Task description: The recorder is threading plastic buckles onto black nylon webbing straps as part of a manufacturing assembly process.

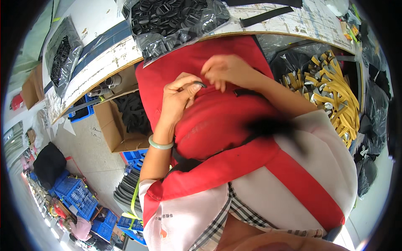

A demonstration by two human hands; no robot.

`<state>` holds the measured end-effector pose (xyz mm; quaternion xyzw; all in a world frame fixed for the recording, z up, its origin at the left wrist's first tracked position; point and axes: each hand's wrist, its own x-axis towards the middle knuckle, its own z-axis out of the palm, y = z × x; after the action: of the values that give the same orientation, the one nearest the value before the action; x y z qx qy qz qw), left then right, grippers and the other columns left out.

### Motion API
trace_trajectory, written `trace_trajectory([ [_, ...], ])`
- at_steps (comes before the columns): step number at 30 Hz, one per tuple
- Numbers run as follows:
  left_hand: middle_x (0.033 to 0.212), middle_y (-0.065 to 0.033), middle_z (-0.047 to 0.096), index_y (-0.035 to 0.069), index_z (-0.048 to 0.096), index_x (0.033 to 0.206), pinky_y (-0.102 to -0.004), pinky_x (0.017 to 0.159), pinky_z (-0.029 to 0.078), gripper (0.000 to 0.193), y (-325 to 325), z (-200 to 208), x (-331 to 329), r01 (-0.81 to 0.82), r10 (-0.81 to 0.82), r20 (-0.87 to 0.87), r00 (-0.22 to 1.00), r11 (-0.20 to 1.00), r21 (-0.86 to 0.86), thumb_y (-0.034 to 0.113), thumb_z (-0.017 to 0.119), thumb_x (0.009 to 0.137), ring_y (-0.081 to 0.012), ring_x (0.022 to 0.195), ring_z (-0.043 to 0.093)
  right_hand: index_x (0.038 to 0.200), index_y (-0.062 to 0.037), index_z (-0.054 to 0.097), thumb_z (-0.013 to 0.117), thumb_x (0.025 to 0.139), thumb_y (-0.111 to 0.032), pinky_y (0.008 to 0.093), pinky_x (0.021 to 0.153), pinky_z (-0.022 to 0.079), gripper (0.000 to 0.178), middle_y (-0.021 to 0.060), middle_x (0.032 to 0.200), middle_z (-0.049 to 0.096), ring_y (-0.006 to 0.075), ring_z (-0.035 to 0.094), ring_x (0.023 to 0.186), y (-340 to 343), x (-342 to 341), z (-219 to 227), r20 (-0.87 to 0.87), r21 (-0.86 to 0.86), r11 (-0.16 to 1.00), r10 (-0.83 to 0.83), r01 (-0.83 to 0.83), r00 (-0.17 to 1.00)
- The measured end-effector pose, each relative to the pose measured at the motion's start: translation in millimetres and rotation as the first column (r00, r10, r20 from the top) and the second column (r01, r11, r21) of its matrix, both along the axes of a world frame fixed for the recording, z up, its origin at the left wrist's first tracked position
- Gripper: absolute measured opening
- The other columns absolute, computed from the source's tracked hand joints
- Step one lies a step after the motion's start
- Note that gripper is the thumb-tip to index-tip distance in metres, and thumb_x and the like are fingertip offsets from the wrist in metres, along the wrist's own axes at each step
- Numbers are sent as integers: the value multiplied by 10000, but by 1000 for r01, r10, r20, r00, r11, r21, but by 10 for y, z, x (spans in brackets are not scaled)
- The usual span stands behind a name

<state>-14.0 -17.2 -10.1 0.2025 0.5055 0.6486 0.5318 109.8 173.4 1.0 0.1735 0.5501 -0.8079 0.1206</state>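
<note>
My left hand [179, 94], with a pale green bangle [161, 143] on its wrist, is closed in a pinch. Between thumb and forefinger is a small black curved piece [200, 84], too small to name surely. Just right of it and a little higher is my right hand [228, 70]. Its fingers hang bent and are smeared by motion; whether they grip anything does not show. Red cloth [209, 121] spreads over my lap beneath both hands. A short black strap end [245, 91] lies on the cloth below my right wrist.
A clear plastic bag of black plastic buckles [165, 19] sits on the worn table [115, 57] ahead, a smaller bag [63, 56] to its left. Yellow strips [335, 92] hang at right. A cardboard box [109, 125] of black straps and blue crates [77, 196] stand at left.
</note>
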Motion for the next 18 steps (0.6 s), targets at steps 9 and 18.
trace_trajectory([
  [9,841,-51,562,43,541,999,-264,522,463,213,104,-139,-14,-278,376,725,577,925,-258,250,563,955,-171,699,526,1044,-38,649,673,826,-97,320,872,444,227,84,1032,617,213,571,984,983,69,-160,-574,788,-266,10,556,819],
  [18,708,-52,622,-18,665,911,-205,409,369,167,105,40,76,-385,394,119,911,918,-93,137,604,928,-77,470,464,1008,-26,596,572,944,-219,211,511,468,205,34,684,606,82,583,566,-139,-93,588,40,314,945,-116,97,993],
])
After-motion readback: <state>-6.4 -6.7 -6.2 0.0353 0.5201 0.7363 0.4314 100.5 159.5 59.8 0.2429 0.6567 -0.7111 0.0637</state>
